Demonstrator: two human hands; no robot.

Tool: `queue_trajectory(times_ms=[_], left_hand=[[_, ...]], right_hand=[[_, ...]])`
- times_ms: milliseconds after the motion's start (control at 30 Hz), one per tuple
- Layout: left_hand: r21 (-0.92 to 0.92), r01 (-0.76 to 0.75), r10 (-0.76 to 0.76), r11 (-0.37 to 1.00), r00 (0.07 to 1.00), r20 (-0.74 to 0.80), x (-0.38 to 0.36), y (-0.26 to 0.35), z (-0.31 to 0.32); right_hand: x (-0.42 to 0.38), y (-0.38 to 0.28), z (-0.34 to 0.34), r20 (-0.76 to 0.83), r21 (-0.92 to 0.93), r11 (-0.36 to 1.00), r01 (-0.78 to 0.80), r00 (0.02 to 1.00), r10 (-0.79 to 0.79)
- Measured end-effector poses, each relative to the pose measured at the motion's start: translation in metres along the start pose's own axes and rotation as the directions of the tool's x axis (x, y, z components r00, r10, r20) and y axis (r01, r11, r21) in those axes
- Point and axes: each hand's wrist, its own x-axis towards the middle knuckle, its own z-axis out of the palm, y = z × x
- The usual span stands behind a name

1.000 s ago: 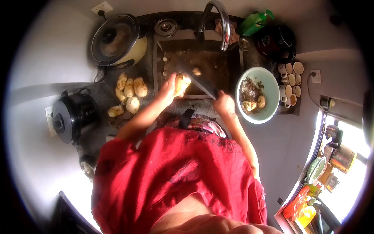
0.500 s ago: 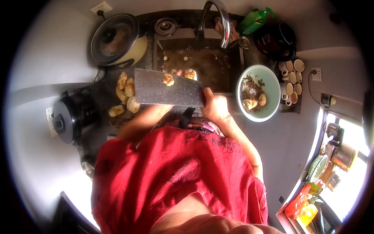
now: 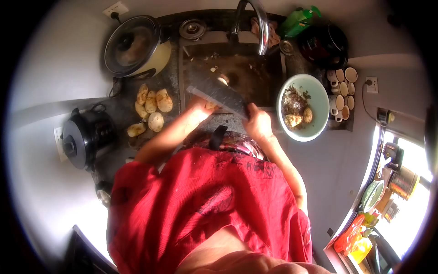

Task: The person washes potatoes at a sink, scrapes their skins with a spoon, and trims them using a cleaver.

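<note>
My right hand [image 3: 258, 122] grips the handle end of a broad dark cleaver [image 3: 223, 97], whose blade slants up to the left over the sink's near edge. Partly behind the blade, my left hand [image 3: 200, 108] is curled, its fingertips hidden. It seems to hold a pale potato-like root [image 3: 222, 81], of which only a whitish end shows beyond the blade. Several similar peeled roots [image 3: 156, 122] with brown patches lie on the counter to the left. More roots [image 3: 293, 121] sit with dark scraps in a pale green bowl [image 3: 323, 109] on the right.
The sink [image 3: 269, 98] holds murky water and small pale bits under a curved faucet [image 3: 263, 32]. Left stand a lidded cooker [image 3: 132, 45] and a dark pot [image 3: 82, 141]. A green pump bottle [image 3: 297, 23] and enamel mugs [image 3: 337, 101] are to the right.
The cleaver has turned from nearly level and flat to a steeper slant, its left end shifting right. A root on the left counter, earlier behind the blade, now shows.
</note>
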Motion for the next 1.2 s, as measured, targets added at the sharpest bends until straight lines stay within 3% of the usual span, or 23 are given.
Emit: queue_trajectory(times_ms=[33,67,300,367,433,500,633,700,733,767,833,900,967,1000,1133,1200], left_hand=[[0.037,-0.133,0.127,0.990,0.983,0.132,0.011,-0.015,-0.011],[0.008,-0.144,0.140,0.989,0.972,0.188,0.010,-0.018,-0.012],[-0.036,0.000,0.005,0.999,0.990,0.139,0.004,-0.015,-0.011],[0.002,0.029,-0.029,1.000,0.998,0.063,-0.001,-0.011,-0.006],[0.067,0.083,-0.083,0.994,0.997,-0.003,-0.010,0.000,0.003],[0.193,-0.008,-0.011,0.981,0.995,0.095,-0.011,0.005,-0.005],[0.069,-0.064,0.059,0.996,0.996,0.065,-0.005,0.005,-0.007],[-0.045,0.047,-0.046,0.998,0.998,0.032,-0.007,0.013,0.001],[-0.116,0.068,-0.044,0.991,0.980,0.196,-0.001,0.013,-0.007],[-0.114,0.072,-0.048,0.991,0.979,0.197,0.004,0.008,-0.013],[-0.090,-0.067,0.093,0.994,0.940,0.328,0.006,0.005,-0.011],[-0.050,-0.004,0.016,0.999,0.972,0.236,0.009,0.005,-0.011],[-0.029,0.181,-0.178,0.983,0.982,0.066,0.011,0.003,-0.013],[-0.064,0.200,-0.190,0.978,0.973,0.134,0.013,0.005,-0.018],[-0.192,0.164,-0.134,0.968,0.978,0.162,0.016,-0.007,-0.025],[-0.195,-0.012,0.003,0.981,0.999,-0.044,0.016,-0.012,-0.021]], right_hand=[[-0.001,-0.011,-0.004,0.027,-0.003,0.999,0.033,0.999,-0.033],[-0.001,-0.013,0.000,0.018,0.010,0.997,0.076,0.997,-0.076],[0.006,-0.008,0.002,0.060,-0.040,0.997,0.070,0.996,-0.068],[0.019,0.009,0.008,0.057,-0.175,0.981,-0.085,0.994,0.096],[0.034,0.033,0.017,0.004,-0.194,0.941,-0.278,0.959,0.284],[0.038,0.046,0.011,0.001,-0.087,0.941,-0.326,0.945,0.327],[0.025,0.041,0.008,-0.020,0.093,0.973,-0.211,0.977,0.213],[0.016,0.021,0.000,0.002,0.107,0.978,-0.177,0.984,0.178],[0.012,0.015,0.000,-0.009,0.119,0.987,-0.111,0.994,0.113],[0.007,0.010,0.001,-0.022,0.131,0.990,-0.047,0.999,0.050],[0.001,-0.003,-0.002,-0.008,0.077,0.996,0.049,0.999,-0.049],[0.000,-0.012,-0.003,0.027,-0.012,0.996,0.089,0.996,-0.088],[0.002,-0.011,-0.001,0.039,-0.035,0.995,0.096,0.995,-0.095],[0.003,-0.011,0.000,0.049,-0.059,0.993,0.106,0.993,-0.103],[0.007,-0.003,0.011,0.020,-0.014,0.994,0.107,0.994,-0.107],[0.013,0.002,0.014,0.051,-0.091,0.995,0.041,0.998,-0.036]])
